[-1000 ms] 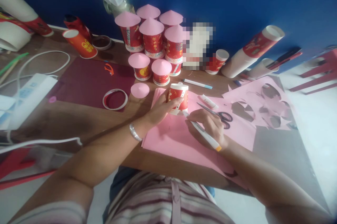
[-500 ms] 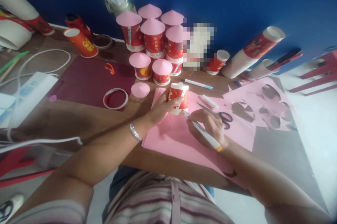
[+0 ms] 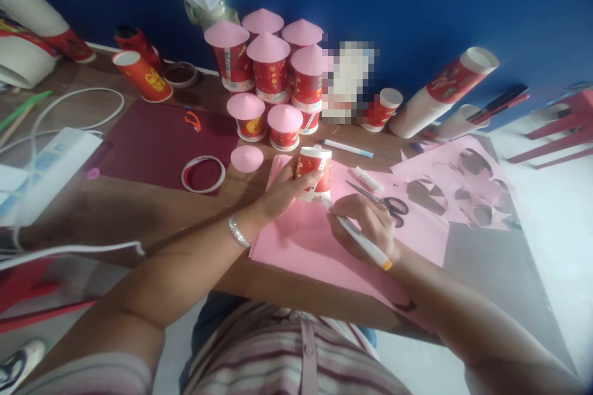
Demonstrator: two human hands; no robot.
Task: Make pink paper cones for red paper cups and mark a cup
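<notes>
- Left hand (image 3: 281,192) clasps inverted red cup (image 3: 314,173), standing on pink paper (image 3: 319,240).
- Right hand (image 3: 367,224) pinches white pen (image 3: 359,237), tip at cup's rim.
- Advice: press cup firmly; keep tip tight against rim.

Left hand (image 3: 283,192) grips cup (image 3: 314,174); right hand (image 3: 369,224) holds pen (image 3: 357,235).

A pair of scissors (image 3: 386,202) lies just right of the grip, with a small white tube (image 3: 367,178) and a blue-tipped marker (image 3: 347,148) a little beyond it. Behind the grip stands a cluster of red cups with pink cone lids (image 3: 269,67); a loose pink cone (image 3: 247,158) and a roll of tape (image 3: 202,174) lie to its left. Farther left sits a white power strip (image 3: 50,169). To the right lies cut pink paper with round holes (image 3: 458,185).
</notes>
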